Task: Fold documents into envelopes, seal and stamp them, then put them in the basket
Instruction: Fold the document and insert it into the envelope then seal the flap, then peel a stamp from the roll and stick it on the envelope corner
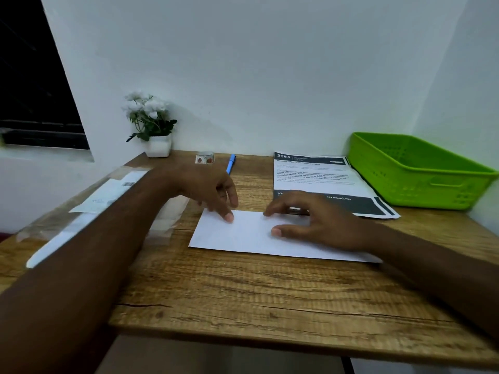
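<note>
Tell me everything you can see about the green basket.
The green basket is a bright rectangular tray that looks like plastic. Its flared walls are pierced by rows of small holes, with a handle slot in the near side. It stands upright at the far right corner of the wooden table, by the wall, just right of the printed documents. No envelope shows inside.

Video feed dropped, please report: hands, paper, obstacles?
Left hand open, fingertip on flat white paper sheet. Right hand open, on same sheet. Printed black-and-white document lies between sheet and green plastic basket.
</note>
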